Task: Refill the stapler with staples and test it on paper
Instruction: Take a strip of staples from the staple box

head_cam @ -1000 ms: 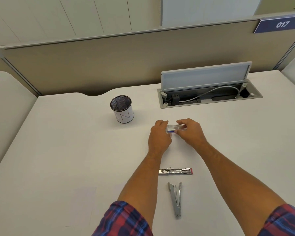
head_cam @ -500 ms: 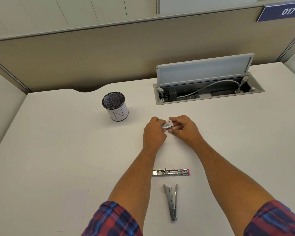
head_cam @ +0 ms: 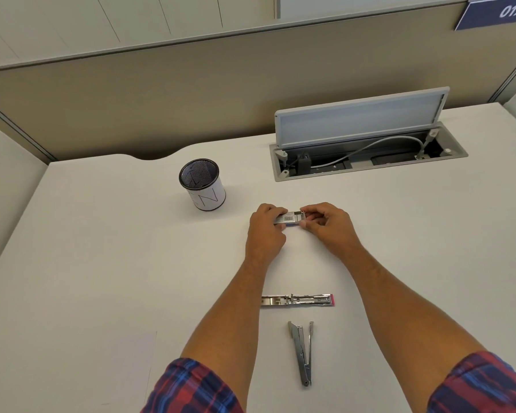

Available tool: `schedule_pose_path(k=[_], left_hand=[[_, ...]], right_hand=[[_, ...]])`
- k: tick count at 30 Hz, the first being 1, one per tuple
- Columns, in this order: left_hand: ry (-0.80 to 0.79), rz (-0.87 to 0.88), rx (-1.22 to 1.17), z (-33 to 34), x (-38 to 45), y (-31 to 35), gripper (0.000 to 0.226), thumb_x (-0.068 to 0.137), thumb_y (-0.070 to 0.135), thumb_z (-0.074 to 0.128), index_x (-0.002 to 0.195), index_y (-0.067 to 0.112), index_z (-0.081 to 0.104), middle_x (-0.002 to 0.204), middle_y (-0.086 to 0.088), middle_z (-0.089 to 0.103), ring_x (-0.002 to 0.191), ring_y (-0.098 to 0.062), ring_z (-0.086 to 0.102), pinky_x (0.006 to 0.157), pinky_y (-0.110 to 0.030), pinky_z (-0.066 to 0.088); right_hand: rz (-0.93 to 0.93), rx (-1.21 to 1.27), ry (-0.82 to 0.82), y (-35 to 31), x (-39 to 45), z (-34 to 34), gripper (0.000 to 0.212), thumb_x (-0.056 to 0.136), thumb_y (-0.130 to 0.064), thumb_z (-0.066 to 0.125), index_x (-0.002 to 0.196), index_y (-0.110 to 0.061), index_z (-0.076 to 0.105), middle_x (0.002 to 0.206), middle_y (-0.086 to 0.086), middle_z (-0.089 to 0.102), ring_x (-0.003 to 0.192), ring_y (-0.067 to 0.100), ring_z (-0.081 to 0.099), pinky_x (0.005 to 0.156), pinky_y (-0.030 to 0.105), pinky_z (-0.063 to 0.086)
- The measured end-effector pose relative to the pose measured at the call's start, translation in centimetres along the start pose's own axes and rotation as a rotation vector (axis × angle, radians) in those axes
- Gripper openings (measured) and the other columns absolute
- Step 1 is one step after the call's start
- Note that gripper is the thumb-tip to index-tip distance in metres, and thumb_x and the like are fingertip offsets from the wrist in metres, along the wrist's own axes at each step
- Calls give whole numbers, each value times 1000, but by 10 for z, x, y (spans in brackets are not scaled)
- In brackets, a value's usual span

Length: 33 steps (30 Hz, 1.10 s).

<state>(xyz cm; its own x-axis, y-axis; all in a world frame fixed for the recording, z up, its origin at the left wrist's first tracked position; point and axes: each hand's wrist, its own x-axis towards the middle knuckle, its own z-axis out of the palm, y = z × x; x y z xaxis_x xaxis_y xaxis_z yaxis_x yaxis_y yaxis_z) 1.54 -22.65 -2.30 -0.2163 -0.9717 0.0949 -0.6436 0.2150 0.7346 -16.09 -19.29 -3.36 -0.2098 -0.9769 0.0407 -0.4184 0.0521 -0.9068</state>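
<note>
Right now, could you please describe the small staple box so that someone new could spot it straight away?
On the white desk, look in front of the open cable hatch, right of the mesh pen cup. The staple box is held between the left hand and right hand. Unlike the metal stapler parts nearer the person, it bears a barcode.

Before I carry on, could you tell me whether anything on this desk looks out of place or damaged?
The stapler lies in two separate metal pieces: a magazine rail with a pink end, and a hinged body nearer the person. That suits refilling, not damage. The cable hatch stands open. Nothing is spilled.
</note>
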Motion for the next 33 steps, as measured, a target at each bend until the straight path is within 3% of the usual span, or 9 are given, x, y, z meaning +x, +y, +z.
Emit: schedule_pose_path(k=[8, 12, 20, 26, 33], left_hand=[[-8, -27, -24, 1, 2, -5, 40, 81, -8, 69, 115, 11, 73, 112, -4, 58, 103, -16, 57, 80, 5, 33], [-12, -19, -32, 1, 2, -4, 40, 81, -9, 70, 116, 10, 73, 109, 1, 55, 98, -11, 53, 79, 6, 33], [-11, -33, -34, -1, 3, -5, 37, 82, -7, 70, 114, 10, 73, 109, 2, 55, 96, -9, 52, 77, 7, 33], [-11, -32, -43, 0, 3, -5, 37, 82, -6, 71, 115, 11, 72, 108, 4, 54, 98, -7, 52, 77, 6, 33], [-18, -24, -48, -1, 3, -4, 38, 81, -7, 70, 115, 11, 73, 108, 3, 54, 97, -8, 53, 79, 3, 34]], right_hand=[[-33, -89, 133, 2, -3, 8, 20, 88, -6, 72, 107, -12, 77, 94, -1, 69, 72, 2, 58, 67, 11, 47], [-105, -118, 135, 2, -5, 10, 34, 84, 5, 66, 107, -16, 79, 85, -3, 58, 67, 5, 52, 66, 11, 42], [-74, -151, 135, -1, -6, 13, 27, 82, 7, 66, 91, -12, 81, 82, -9, 54, 66, 3, 53, 62, 8, 41], [-33, -164, 210, -4, -7, 15, 3, 83, -12, 77, 86, -13, 78, 82, -1, 61, 66, 10, 57, 61, 18, 47], [71, -170, 212, -8, -4, 13, 8, 83, -22, 80, 82, -14, 77, 85, -3, 63, 68, 7, 57, 61, 13, 43]])
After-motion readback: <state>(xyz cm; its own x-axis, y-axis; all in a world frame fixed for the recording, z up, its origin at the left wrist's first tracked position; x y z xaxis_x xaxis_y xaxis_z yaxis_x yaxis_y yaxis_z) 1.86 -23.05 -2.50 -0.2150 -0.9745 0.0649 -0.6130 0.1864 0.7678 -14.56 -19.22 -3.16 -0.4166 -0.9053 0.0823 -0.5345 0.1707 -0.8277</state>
